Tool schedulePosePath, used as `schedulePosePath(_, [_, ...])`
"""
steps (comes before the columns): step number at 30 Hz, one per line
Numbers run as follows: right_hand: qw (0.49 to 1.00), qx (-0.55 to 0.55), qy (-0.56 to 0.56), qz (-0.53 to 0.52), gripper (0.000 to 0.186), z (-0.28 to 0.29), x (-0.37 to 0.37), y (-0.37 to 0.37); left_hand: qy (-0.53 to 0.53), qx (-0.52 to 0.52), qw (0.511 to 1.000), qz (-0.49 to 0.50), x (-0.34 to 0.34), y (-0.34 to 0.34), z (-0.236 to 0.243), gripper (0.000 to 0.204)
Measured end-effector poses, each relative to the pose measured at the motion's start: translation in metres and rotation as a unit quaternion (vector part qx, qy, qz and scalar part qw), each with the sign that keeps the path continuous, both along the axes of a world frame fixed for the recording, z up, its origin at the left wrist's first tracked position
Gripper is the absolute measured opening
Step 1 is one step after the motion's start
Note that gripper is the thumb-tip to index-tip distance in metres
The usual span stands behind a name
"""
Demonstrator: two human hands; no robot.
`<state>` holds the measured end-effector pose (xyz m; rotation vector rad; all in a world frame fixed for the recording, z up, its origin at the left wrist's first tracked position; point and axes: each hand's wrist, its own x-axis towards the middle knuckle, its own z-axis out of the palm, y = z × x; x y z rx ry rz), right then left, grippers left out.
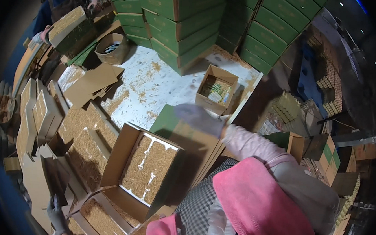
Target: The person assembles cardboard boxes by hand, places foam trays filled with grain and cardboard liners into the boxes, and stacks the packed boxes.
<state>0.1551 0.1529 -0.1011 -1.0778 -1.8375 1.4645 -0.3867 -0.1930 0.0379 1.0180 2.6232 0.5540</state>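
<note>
At near left, the left hand (58,218) is by a tan board (38,184). Farther right, the blurry right hand (199,118) is over a green board (163,120). Whether either grip squeezes, I can't tell.

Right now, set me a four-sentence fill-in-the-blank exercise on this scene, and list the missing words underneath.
1. The towel draped over the person is ____.
2. The tall stacked boxes at the top of the view are mostly ____ outside.
3. The hand nearer the small open carton is the person's ____ one.
4. The left hand, beside a cardboard panel, wears a grey ____.

Missing words: pink; green; right; glove.
</note>
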Motion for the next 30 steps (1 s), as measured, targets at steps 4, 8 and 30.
schedulePosePath(4, [0.922,0.186,-0.325,-0.102,0.024,-0.036,0.111,0.087,0.280,0.039,0.958,-0.051,0.027,0.022,0.015,0.034])
schedulePosePath(8, [0.786,0.103,-0.606,0.063,0.033,-0.108,0.103,0.125,0.411,0.001,0.912,0.002,0.227,0.120,0.055,0.036])
schedulePosePath(30, [0.850,0.177,-0.486,0.100,0.045,-0.081,0.129,0.142,0.053,0.223,0.972,-0.054,0.329,0.106,-0.062,0.056])
